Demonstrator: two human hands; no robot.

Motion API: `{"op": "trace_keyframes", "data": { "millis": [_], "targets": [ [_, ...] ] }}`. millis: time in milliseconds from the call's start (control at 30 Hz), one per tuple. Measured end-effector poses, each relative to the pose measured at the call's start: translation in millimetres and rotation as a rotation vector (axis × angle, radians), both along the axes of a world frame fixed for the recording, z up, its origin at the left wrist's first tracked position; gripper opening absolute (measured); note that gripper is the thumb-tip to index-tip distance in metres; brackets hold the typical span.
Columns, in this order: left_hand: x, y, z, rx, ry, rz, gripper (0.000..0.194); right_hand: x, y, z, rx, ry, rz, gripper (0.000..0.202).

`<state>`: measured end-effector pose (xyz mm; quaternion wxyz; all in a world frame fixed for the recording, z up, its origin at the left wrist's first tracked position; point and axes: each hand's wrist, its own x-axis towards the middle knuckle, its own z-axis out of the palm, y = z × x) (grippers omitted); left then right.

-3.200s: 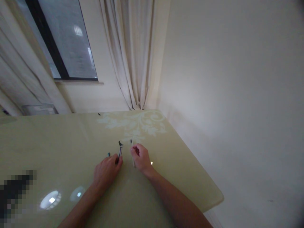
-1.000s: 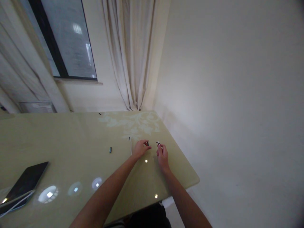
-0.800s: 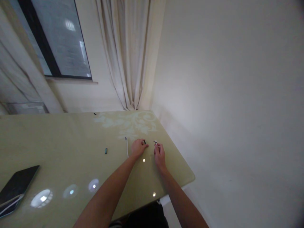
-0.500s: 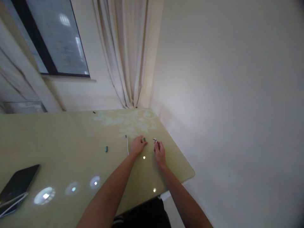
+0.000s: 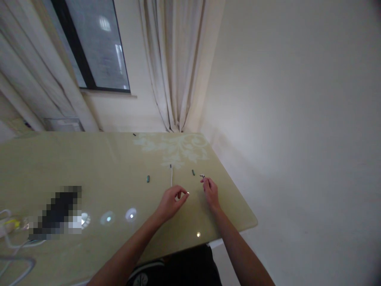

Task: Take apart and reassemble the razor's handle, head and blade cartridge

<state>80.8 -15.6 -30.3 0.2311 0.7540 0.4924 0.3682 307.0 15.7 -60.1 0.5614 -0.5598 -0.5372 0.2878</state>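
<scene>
My left hand hovers over the table, thumb and fingertips brought together; whatever is between them is too small to make out. Beyond it, a thin white cable with a dark tip lies on the table. A small dark green piece rests between the cable and my right hand. My right hand is closed on a small white and dark object, which sticks out past the fingertips. Another small green piece lies to the left of the cable.
The pale yellow-green table has a blurred-out dark flat object and white cables at left. A small dark bit lies near the far edge. Curtains and a wall stand behind.
My left hand has drawn back from the small green piece, which stays on the table. My right hand still holds the white and dark object. The view has shifted left.
</scene>
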Motion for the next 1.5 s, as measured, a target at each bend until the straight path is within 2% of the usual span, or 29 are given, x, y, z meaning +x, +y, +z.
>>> {"op": "trace_keyframes", "data": {
  "millis": [100,200,267,333,467,667,933,1033,1200,1333,1500],
  "targets": [
    [-65,20,3.1,0.011,0.029,0.154,0.025,-1,0,1.9,-0.002,-0.048,0.033,0.055],
    [-120,42,-5.7,0.002,0.073,0.331,0.039,-3,-2,6.0,0.001,-0.106,0.071,0.055],
    [-140,48,-15.5,-0.016,0.099,0.383,0.043,-5,-4,9.1,0.005,-0.147,0.102,0.055],
    [-146,49,-24.9,-0.034,0.115,0.39,0.04,-7,-7,11.7,0.009,-0.186,0.134,0.055],
    [-144,46,-34.8,-0.069,0.124,0.373,0.034,-8,-11,15.1,0.015,-0.252,0.173,0.055],
    [-144,49,-33.0,-0.087,0.135,0.36,0.037,-15,-16,18.0,0.026,-0.326,0.211,0.055],
    [-142,52,-31.7,-0.109,0.081,0.377,0.031,-67,-11,18.7,0.049,-0.391,0.359,0.061],
    [-129,50,-31.2,-0.086,0.015,0.376,0.031,-91,2,20.7,0.067,-0.38,0.372,0.063],
    [-87,49,-26.2,0.005,-0.12,0.287,0.032,-120,19,21.5,0.09,-0.326,0.365,0.06],
    [-62,49,-23.1,0.063,-0.216,0.21,0.03,-123,22,15.6,0.097,-0.283,0.364,0.058],
    [-59,40,-23.0,0.128,-0.296,0.17,0.029,-119,23,11.8,0.084,-0.228,0.354,0.057]
  ]
}}
